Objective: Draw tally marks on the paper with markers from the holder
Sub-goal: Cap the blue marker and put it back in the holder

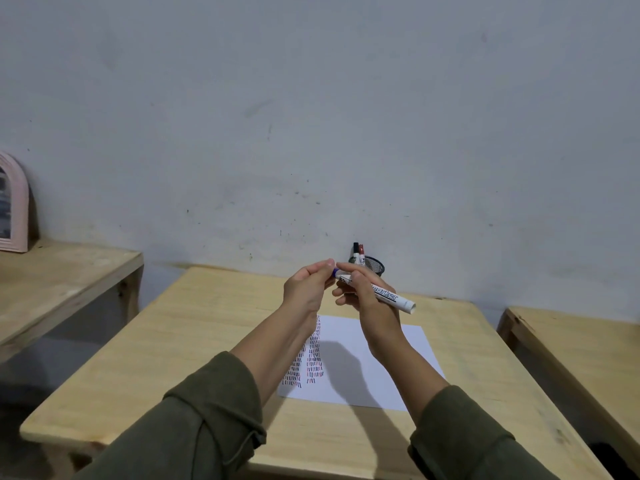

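Observation:
I hold a white marker [391,296] with a blue cap [335,271] up in the air over the wooden table [194,344]. My right hand [367,296] grips the barrel. My left hand [308,285] pinches the blue cap end with its fingertips. Below my wrists lies a white sheet of paper [367,372] with columns of short red and dark tally marks on its left side. A black mesh holder [375,265] stands at the table's far edge by the wall, with a black-capped marker [356,252] and a red-capped marker [361,254] in it.
A second wooden table [52,282] stands to the left with a pink arched frame [14,206] on it. Another wooden table [581,348] sits to the right. A grey wall rises straight behind the holder.

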`<state>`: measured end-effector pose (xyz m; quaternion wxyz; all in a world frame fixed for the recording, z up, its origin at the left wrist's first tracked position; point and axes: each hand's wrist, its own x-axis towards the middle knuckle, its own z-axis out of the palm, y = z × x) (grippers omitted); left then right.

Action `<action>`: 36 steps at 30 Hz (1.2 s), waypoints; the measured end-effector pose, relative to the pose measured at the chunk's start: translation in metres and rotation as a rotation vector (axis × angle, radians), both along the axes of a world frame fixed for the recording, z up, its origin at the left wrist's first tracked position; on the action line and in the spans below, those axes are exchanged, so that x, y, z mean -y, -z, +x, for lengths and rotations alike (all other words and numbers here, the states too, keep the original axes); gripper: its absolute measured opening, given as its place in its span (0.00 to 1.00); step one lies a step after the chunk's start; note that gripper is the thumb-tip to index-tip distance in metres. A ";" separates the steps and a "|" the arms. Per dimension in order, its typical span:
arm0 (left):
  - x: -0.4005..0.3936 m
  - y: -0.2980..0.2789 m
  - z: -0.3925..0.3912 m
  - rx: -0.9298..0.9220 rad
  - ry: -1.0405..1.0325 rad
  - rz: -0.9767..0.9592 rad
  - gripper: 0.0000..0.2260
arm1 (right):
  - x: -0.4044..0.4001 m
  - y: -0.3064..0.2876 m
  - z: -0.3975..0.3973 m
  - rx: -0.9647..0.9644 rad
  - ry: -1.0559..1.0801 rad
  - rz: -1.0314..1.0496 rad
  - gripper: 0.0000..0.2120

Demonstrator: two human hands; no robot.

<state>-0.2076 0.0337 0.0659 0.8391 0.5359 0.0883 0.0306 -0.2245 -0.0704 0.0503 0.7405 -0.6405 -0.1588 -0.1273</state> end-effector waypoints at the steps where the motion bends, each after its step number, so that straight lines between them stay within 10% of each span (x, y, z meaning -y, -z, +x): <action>1: 0.000 0.000 0.001 0.005 -0.002 0.012 0.04 | 0.001 -0.001 0.000 -0.005 -0.014 -0.005 0.13; 10: -0.009 -0.022 0.038 0.107 -0.011 0.197 0.06 | 0.036 -0.003 0.018 -0.111 -0.247 0.078 0.21; 14: 0.005 -0.031 0.061 0.242 0.123 0.435 0.05 | 0.049 -0.004 0.040 -0.132 -0.131 -0.098 0.02; 25: 0.028 0.007 0.160 0.141 0.156 1.042 0.21 | 0.094 -0.026 0.157 -0.029 0.220 -0.443 0.39; 36: 0.040 0.055 0.206 0.081 0.206 1.202 0.27 | 0.099 0.008 0.225 -0.012 0.351 -0.796 0.36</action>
